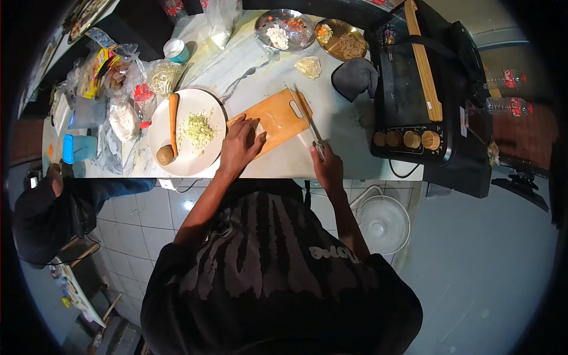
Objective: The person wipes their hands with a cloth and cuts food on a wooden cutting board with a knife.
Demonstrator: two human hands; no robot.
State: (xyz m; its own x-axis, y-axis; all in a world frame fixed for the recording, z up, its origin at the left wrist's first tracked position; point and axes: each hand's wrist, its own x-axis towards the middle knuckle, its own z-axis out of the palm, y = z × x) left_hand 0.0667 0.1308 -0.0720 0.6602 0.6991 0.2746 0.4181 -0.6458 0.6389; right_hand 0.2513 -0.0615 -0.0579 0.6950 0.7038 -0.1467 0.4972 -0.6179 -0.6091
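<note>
A wooden cutting board [275, 118] lies at an angle on the counter in front of me. My left hand [239, 145] rests on its left part, thumb and fingers apart. By those fingertips is a small pale piece [259, 128], too small to name. My right hand [327, 168] is closed round the handle of a knife [307, 121], whose blade points away from me along the board's right end. Left of the board stands a white plate [208, 99] with a carrot [173, 124], a round brownish item [165, 155] and a heap of chopped pale-green vegetable [200, 129].
Behind the board are two metal plates of food [307, 39] [355, 29], a pale lump in plastic [308, 67] and a dark cloth [354, 80]. A black oven [408, 83] bounds the right. Bags [165, 78] and a blue container [80, 148] crowd the left, where another person [50, 207] is.
</note>
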